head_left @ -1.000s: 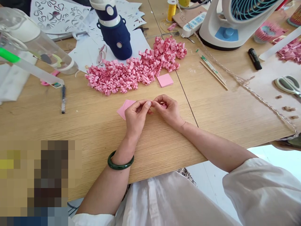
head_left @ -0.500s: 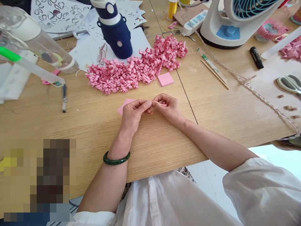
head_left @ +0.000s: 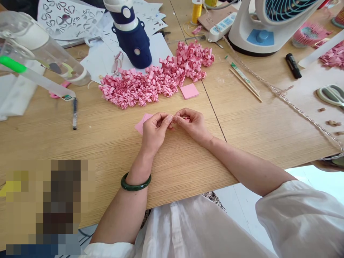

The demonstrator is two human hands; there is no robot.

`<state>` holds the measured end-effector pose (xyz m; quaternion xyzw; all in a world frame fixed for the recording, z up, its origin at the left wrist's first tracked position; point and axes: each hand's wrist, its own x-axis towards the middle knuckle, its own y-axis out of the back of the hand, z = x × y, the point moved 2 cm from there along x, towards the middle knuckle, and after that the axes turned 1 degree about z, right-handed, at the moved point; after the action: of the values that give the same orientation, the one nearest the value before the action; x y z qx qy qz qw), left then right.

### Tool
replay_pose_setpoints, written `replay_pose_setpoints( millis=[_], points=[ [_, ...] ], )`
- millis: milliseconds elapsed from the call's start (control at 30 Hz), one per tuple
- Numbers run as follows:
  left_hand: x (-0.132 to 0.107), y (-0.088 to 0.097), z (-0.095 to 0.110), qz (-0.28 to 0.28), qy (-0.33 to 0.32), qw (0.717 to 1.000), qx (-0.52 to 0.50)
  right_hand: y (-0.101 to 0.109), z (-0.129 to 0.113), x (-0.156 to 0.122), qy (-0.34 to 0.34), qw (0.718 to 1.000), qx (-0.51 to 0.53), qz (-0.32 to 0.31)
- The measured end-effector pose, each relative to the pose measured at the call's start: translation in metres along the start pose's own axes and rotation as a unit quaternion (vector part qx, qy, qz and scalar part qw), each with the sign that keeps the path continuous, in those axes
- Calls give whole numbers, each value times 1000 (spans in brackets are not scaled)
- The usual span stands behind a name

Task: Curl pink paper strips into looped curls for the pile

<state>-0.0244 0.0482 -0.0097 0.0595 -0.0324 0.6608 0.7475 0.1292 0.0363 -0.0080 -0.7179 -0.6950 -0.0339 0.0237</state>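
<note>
My left hand [head_left: 155,129] and my right hand [head_left: 194,125] meet over the wooden table [head_left: 107,143], fingers pinched together on a small pink paper piece [head_left: 185,119] that barely shows between them. A flat pink paper square [head_left: 141,124] lies under my left hand. A green bangle [head_left: 135,183] sits on my left wrist. Beyond the hands lies a heap of curled pink paper pieces [head_left: 153,80], with a small pink paper pad [head_left: 189,91] beside it.
A navy bottle [head_left: 130,34], white cut paper sheets [head_left: 70,18] and a clear jug [head_left: 37,46] stand at the back left. A pen [head_left: 75,114] lies left. A fan [head_left: 271,25], power strip [head_left: 223,25], chopsticks [head_left: 244,82], black marker [head_left: 292,66] and scissors [head_left: 331,94] lie right.
Both hands stay pinched together on the pink piece; only the fingers and the view shift slightly.
</note>
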Motion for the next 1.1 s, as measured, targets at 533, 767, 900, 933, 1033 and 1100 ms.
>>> replay_pose_setpoints(
  millis=[533, 767, 900, 933, 1033, 1100],
  points=[
    [0, 2, 4, 26, -22, 999, 38, -1, 4, 1, 27, 999, -15, 14],
    [-3, 2, 10, 63, -106, 978, 169, 0, 7, 0, 102, 989, -105, 34],
    [-5, 1, 11, 81, -158, 961, 213, 0, 6, -2, 129, 982, -135, 34],
    [-6, 1, 11, 87, -166, 957, 219, -1, 5, -3, 129, 982, -135, 33],
    [-7, -1, 11, 102, -189, 949, 230, -2, 4, -5, 117, 984, -131, 34],
    [-8, -2, 11, 104, -200, 946, 234, -3, 4, -6, 108, 985, -129, 34]
  ],
)
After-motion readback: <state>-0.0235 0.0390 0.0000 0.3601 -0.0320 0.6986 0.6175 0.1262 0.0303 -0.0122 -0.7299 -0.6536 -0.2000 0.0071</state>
